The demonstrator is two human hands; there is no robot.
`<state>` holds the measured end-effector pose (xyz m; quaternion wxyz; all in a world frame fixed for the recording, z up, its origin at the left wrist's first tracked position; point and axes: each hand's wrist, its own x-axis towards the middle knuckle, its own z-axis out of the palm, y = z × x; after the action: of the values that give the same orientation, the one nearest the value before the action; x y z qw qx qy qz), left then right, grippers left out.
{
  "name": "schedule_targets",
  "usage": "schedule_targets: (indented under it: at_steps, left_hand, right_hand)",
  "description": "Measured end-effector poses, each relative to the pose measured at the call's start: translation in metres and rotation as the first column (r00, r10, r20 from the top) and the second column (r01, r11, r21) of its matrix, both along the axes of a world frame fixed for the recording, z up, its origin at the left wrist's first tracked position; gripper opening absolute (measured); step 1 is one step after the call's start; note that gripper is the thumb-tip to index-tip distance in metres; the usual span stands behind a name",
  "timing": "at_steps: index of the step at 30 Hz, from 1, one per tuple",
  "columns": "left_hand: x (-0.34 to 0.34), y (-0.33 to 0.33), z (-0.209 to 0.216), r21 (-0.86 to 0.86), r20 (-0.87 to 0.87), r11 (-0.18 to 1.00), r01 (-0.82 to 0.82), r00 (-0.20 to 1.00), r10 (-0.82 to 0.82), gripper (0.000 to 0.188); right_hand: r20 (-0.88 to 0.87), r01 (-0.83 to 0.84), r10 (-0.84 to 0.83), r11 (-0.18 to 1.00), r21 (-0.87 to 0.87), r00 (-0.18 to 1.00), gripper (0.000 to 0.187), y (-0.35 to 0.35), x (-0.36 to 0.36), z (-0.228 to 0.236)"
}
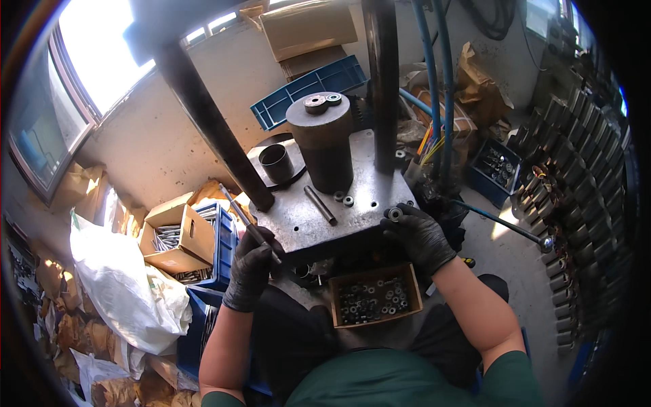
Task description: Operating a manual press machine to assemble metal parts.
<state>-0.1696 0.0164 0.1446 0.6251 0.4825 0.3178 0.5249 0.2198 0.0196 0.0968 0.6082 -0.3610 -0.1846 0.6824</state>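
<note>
My left hand (251,263), in a dark glove, is closed around a long thin metal shaft (237,205) that slants up past the left front corner of a steel press plate (291,227). At the plate's right front edge, my gloved right hand (422,237) pinches a small ring-shaped bearing (395,214). On the plate stands a thick steel cylinder (327,152), topped by a dark ring (315,104) and a bearing (333,99). A short metal tube (319,205) lies before it, with a loose bearing (348,201) nearby. A hollow dark sleeve (276,163) stands behind left.
Two steel columns, left (213,125) and right (384,88), flank the plate. Below its front edge, between my legs, sits a box of bearings (337,319). Shafts fill a carton (196,234) and blue crates at left. Stacked metal cylinders (563,203) line the right.
</note>
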Motion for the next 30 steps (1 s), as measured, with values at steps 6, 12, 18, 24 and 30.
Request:
schedule_targets:
  at_steps: [6, 12, 18, 24, 30]
  left_hand:
    - [0.154, -0.002, -0.042, -0.177, 0.039, 0.852, 0.493, 0.868, -0.495, 0.040]
    - [0.179, -0.023, -0.084, -0.234, -0.356, 0.778, 0.584, 0.693, -0.627, 0.045]
    - [0.184, -0.021, -0.101, -0.186, -0.491, 0.785, 0.591, 0.636, -0.595, 0.040]
    - [0.178, -0.022, -0.106, -0.088, -0.488, 0.828, 0.553, 0.701, -0.520, 0.040]
    - [0.171, -0.021, -0.108, -0.039, -0.636, 0.847, 0.530, 0.641, -0.430, 0.038]
  right_hand:
    - [0.051, -0.002, -0.001, 0.999, 0.043, 0.999, 0.044, -0.001, 0.020, -0.019]
    - [0.038, 0.048, -0.049, 0.998, 0.031, 0.998, 0.034, -0.011, 0.024, -0.025]
    - [0.151, 0.021, -0.032, 0.997, 0.078, 0.988, 0.025, -0.016, 0.026, -0.026]
    - [0.244, -0.009, -0.032, 0.986, 0.165, 0.969, 0.024, -0.015, 0.017, -0.020]
    - [0.298, -0.190, 0.220, 0.974, -0.126, 0.929, 0.036, -0.021, 0.001, -0.010]
